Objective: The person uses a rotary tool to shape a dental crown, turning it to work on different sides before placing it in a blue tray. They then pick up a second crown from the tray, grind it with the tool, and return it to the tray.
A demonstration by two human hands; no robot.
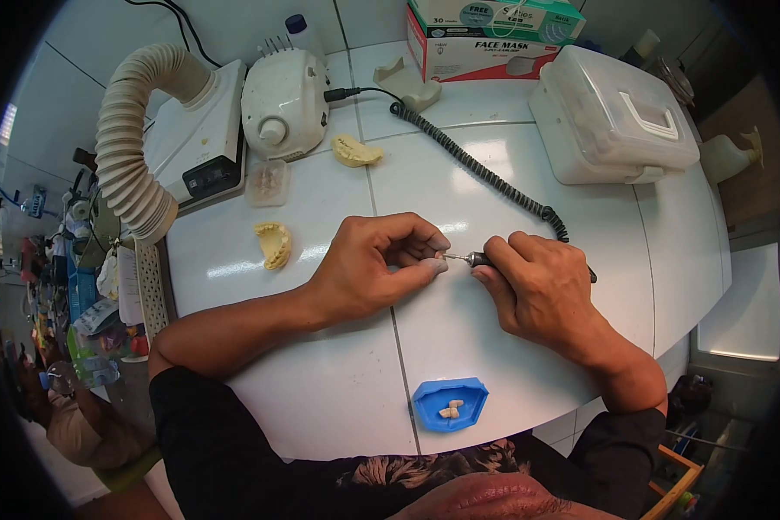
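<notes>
White tiled tabletop [329,381], with its rounded outer edge at right and its near edge along the person's torso. At the rear right stands the lidded case [611,117]; at the rear left, the control unit [283,104]. The left hand [364,264], partly curled, pinches a small pale piece [440,255], its details too small to tell, between thumb and fingers. The right hand [542,282], closed around the handpiece [484,259], directs the thin metal tip [456,256] to the piece; contact cannot be told. The coiled cord [485,172] runs behind the right hand. Both hands are above mid-table, well apart from the case, the two yellowish casts [273,245] and, near the front edge, the blue tray [423,413] containing pale pieces [450,411].
</notes>
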